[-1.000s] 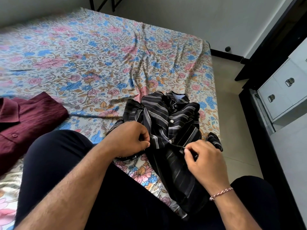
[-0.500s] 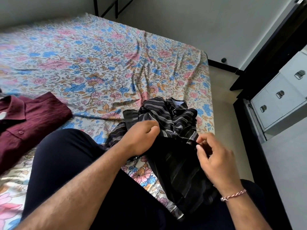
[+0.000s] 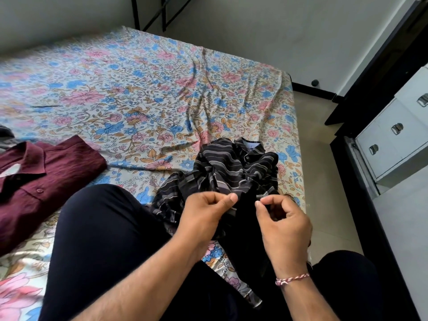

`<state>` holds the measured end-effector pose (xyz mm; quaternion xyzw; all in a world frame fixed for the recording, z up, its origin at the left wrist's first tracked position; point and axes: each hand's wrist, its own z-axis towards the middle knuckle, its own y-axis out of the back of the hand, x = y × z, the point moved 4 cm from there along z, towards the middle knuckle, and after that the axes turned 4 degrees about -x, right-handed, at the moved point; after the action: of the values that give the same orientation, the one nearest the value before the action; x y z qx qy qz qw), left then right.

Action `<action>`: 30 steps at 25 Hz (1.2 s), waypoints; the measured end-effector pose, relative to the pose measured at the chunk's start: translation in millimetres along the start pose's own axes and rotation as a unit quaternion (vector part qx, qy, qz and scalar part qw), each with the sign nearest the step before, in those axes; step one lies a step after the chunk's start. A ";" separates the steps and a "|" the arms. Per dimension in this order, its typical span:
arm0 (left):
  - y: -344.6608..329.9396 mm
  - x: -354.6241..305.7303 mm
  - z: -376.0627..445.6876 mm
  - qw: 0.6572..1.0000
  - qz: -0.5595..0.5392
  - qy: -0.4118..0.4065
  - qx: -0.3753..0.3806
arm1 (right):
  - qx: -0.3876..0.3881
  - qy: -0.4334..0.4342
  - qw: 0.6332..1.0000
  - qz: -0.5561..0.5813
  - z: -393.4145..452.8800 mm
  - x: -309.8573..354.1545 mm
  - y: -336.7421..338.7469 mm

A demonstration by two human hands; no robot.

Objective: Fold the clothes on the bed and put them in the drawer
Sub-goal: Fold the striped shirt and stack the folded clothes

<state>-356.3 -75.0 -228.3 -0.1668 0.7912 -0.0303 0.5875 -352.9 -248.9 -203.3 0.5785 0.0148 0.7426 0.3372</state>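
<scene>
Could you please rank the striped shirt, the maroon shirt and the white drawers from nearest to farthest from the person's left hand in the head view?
1. Striped shirt: crumpled on the bed, pinched by the left hand.
2. Maroon shirt: folded, on the bed's left side.
3. White drawers: off the bed, across the floor on the right.

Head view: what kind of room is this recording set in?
Most likely a home bedroom. A bed with a flowered sheet fills most of the view, shirts lie on it, a maroon shirt and a striped shirt, and a white drawer unit stands beside it.
</scene>
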 end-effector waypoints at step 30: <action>-5.5 11.6 -22.9 0.973 0.142 -0.143 -0.111 | 0.014 -0.031 0.979 0.203 -36.4 2.9 -6.2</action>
<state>-379.5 -87.1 -230.6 -0.1199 0.7130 0.1658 0.6706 -381.8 -229.2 -215.4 0.5963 -0.1033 0.7773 0.1719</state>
